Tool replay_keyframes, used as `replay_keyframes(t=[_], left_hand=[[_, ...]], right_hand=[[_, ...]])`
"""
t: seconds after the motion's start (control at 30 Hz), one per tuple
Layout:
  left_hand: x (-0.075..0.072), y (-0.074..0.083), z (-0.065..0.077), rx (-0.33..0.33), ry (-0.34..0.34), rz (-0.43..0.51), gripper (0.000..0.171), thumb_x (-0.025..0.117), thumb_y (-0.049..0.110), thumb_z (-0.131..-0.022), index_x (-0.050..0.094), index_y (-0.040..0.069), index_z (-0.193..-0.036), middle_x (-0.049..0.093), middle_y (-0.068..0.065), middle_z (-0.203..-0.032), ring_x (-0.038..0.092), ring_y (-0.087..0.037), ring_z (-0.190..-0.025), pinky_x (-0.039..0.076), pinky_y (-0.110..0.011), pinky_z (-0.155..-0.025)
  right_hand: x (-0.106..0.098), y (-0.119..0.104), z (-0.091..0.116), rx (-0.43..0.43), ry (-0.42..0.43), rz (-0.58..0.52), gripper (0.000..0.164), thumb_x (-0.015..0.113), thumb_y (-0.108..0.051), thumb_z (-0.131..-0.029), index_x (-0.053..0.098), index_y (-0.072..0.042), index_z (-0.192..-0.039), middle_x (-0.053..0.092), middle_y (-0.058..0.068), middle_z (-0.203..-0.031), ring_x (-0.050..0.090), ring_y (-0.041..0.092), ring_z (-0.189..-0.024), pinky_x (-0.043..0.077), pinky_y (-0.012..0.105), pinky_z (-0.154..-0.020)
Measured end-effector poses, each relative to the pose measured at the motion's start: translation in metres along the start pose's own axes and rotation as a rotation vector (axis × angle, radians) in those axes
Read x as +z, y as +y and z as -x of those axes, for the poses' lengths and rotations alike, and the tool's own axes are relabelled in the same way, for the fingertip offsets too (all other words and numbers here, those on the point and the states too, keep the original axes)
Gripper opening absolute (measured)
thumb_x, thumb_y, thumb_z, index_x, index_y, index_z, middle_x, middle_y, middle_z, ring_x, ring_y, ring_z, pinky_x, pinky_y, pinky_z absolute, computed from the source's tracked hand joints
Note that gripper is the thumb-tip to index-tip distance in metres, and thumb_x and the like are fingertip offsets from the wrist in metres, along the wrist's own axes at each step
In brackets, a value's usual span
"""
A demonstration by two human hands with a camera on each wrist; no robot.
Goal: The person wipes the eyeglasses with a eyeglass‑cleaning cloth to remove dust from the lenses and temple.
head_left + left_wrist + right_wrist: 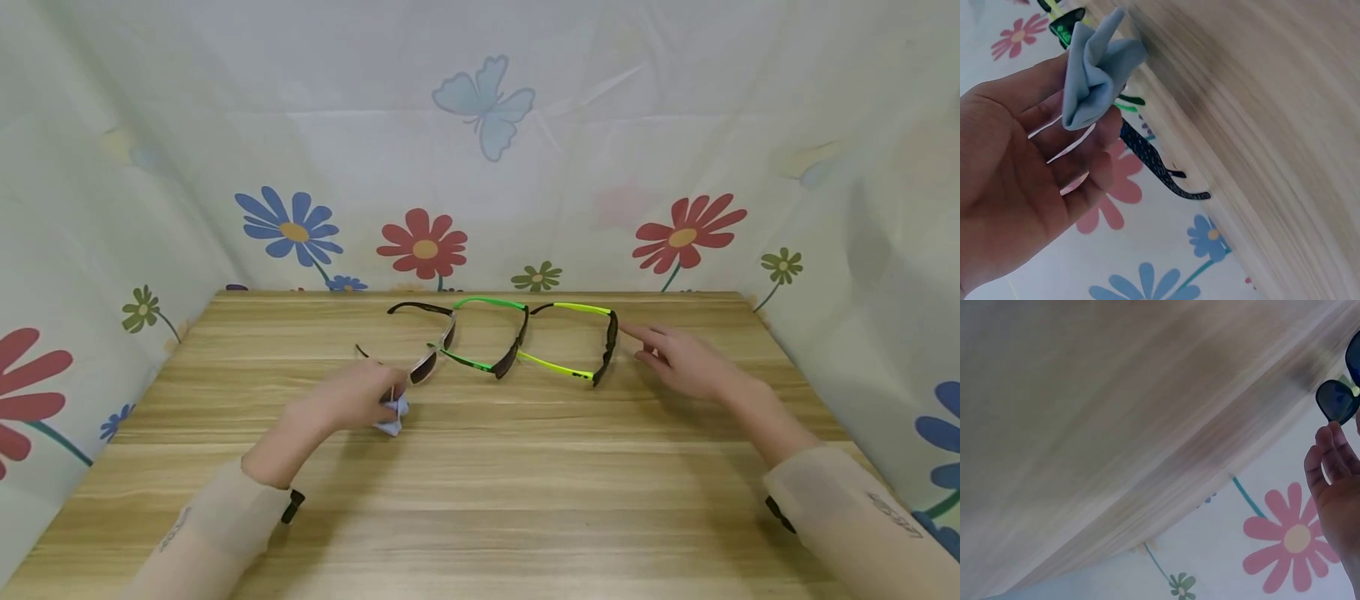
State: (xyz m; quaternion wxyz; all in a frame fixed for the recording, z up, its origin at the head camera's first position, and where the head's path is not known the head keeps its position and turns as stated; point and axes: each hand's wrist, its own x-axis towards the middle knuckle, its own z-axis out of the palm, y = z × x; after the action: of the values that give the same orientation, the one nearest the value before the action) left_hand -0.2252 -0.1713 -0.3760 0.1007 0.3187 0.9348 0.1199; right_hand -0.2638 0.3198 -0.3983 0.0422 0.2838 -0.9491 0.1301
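My left hand (360,396) pinches a crumpled light blue cloth (1094,78) just above the table, beside the left pair of sunglasses (424,367). That pair has dark temples, a pale frame and dark lenses; the hand hides part of its near temple. In the middle lies a pair with green temples (491,302). On the right lies a pair with neon yellow temples (558,366) and a black front. My right hand (682,362) reaches its extended index finger to the front of the yellow pair; fingertips appear at or very near a lens rim in the right wrist view.
The three pairs lie in a row, temples unfolded, on a wood-grain table (480,500). Behind and at both sides hangs a white curtain (337,142) printed with flowers and a butterfly. Bare wood spreads in front of the sunglasses, between the two forearms.
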Motion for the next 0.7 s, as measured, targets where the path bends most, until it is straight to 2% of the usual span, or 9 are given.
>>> replay_keyframes(t=[0.17,0.33,0.53,0.7], left_hand=[[-0.004,-0.012,0.007,-0.065,-0.079,0.044,0.018,0.08,0.004,-0.086,0.063,0.011,-0.086,0.056,0.002,-0.076,0.051,-0.014,-0.071,0.044,-0.031,-0.064],[0.0,-0.018,0.007,-0.097,-0.124,0.061,0.02,0.082,0.003,-0.085,0.063,0.012,-0.086,0.058,0.002,-0.079,0.052,-0.015,-0.073,0.046,-0.031,-0.066],[0.006,-0.022,0.006,-0.097,-0.136,0.075,0.02,0.082,0.005,-0.086,0.064,0.012,-0.089,0.058,0.002,-0.082,0.053,-0.015,-0.076,0.047,-0.032,-0.069],[0.003,-0.026,0.011,-0.078,-0.125,0.168,0.019,0.081,0.006,-0.086,0.066,0.008,-0.098,0.061,-0.001,-0.085,0.054,-0.015,-0.079,0.048,-0.034,-0.072]], right_hand=[[-0.001,0.005,0.011,0.004,-0.006,0.018,0.05,0.072,-0.006,-0.096,0.056,0.0,-0.143,0.063,0.003,-0.095,0.059,0.02,-0.083,0.054,0.044,-0.076],[0.001,0.006,0.018,-0.011,0.015,0.032,0.045,0.072,-0.006,-0.096,0.06,0.0,-0.139,0.063,0.001,-0.092,0.059,0.017,-0.08,0.054,0.041,-0.073],[0.001,0.007,0.025,0.019,0.015,0.02,0.042,0.071,-0.004,-0.096,0.062,0.002,-0.137,0.065,0.003,-0.096,0.059,0.018,-0.083,0.053,0.043,-0.073],[0.0,0.009,0.032,0.026,0.051,0.011,0.036,0.071,-0.002,-0.095,0.065,0.004,-0.131,0.066,0.008,-0.099,0.062,0.023,-0.085,0.054,0.045,-0.073]])
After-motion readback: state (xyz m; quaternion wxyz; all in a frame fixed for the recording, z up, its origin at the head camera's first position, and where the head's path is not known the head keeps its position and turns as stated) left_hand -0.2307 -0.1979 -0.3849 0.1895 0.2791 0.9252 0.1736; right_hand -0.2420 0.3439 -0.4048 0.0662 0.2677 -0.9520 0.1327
